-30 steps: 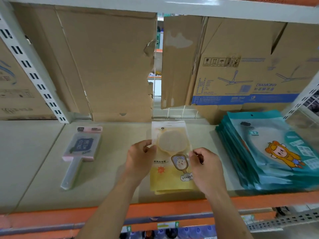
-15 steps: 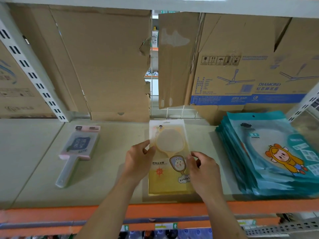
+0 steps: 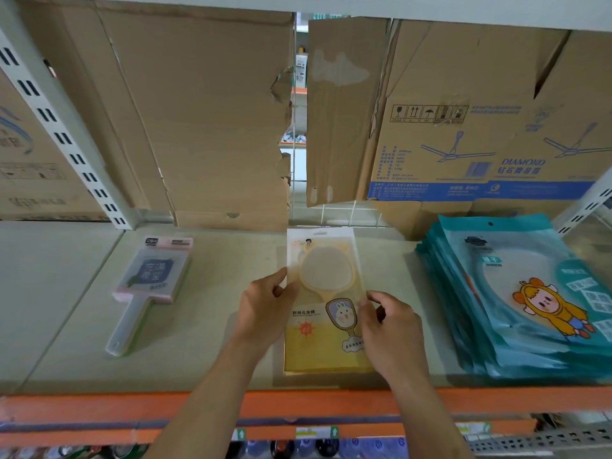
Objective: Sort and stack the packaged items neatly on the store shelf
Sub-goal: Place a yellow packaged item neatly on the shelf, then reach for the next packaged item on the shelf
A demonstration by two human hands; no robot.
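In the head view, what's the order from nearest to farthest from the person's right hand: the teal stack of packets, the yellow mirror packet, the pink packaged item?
1. yellow mirror packet, in the middle, gripped at its edge by the right hand.
2. teal stack of packets, just to the hand's right.
3. pink packaged item, far over on the left.
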